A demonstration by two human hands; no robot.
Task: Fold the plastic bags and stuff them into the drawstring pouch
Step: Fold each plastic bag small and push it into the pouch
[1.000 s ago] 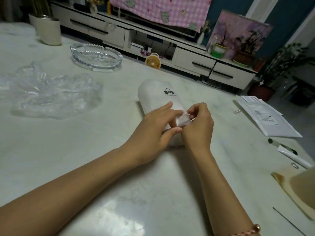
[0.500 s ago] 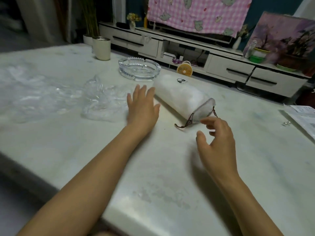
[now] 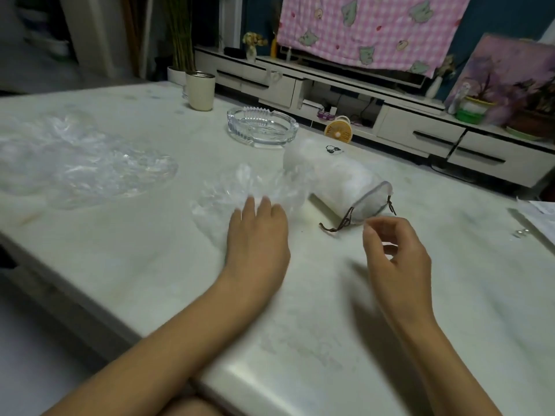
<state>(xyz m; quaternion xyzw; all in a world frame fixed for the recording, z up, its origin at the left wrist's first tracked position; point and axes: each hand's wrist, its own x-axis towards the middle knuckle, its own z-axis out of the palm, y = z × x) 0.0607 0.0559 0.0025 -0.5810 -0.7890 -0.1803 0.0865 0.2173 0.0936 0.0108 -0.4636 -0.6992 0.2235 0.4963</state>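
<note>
One bag stuffed, the next one reached

Drawstring pouch point(image 3: 339, 178) lies plump on its side on the table point(image 3: 330, 295); a second ago both hands worked at its mouth, and now neither touches it, which I take to mean that one folded bag is inside and that round is finished. Its long axis runs diagonally; the closed end with the small black logo points away and leftward, toward the glass ashtray point(image 3: 261, 127); the gathered mouth points toward the person and rightward, its brown cords point(image 3: 338, 225) trailing slack on the table. Just left of the pouch, seemingly against its near flank, lies a crumpled clear plastic bag point(image 3: 240, 190); the left hand point(image 3: 258, 232) has travelled onto it from the bare table beside the pouch; its fingertips vanish in blurred film, so I cannot tell whether they grip or merely press. The right hand point(image 3: 396, 250) has let go and hangs just short of the mouth, fingers loosely curled, holding nothing. Farther left a larger heap of plastic bags point(image 3: 84, 163) waits, so by my reckoning much folding remains; a cup point(image 3: 199, 90) stands beyond.
</note>
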